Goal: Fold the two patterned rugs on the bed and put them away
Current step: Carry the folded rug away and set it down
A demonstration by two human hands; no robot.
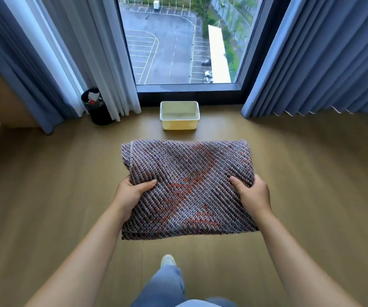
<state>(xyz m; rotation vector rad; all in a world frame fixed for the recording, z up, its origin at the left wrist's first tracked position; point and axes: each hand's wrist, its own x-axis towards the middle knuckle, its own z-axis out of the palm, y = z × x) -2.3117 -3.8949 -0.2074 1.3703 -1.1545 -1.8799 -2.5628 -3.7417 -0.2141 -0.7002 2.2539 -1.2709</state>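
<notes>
Both hands carry one folded rug (187, 187) out in front of the body, above the wood floor (45, 196) and in line with a pale basket (180, 115) that sits empty by the window (185, 41). The left hand (132, 193) grips the rug's left edge and the right hand (252, 193) its right edge, each with the thumb pressed on top and the fingers tucked out of sight beneath, so the bundle lies roughly flat between them. Only this rug shows; the second one and the bed are out of view, so I cannot tell how that one stands. The step in hand looks like the carry to the basket. The main risk, as I judge it, is fit: the folded rug looks wider than the basket's mouth, so it may bridge the rim or have to be crammed in, which would loosen the folds. The grip holds only the near half, so the far layers could sag or slide open if the bundle tips forward on the way down. A foot (167, 261) is stepping ahead, and the rug hides part of the floor just before it. A black bin (96, 107) stands left of the basket beside the curtain (34, 63), well clear of the path.
</notes>
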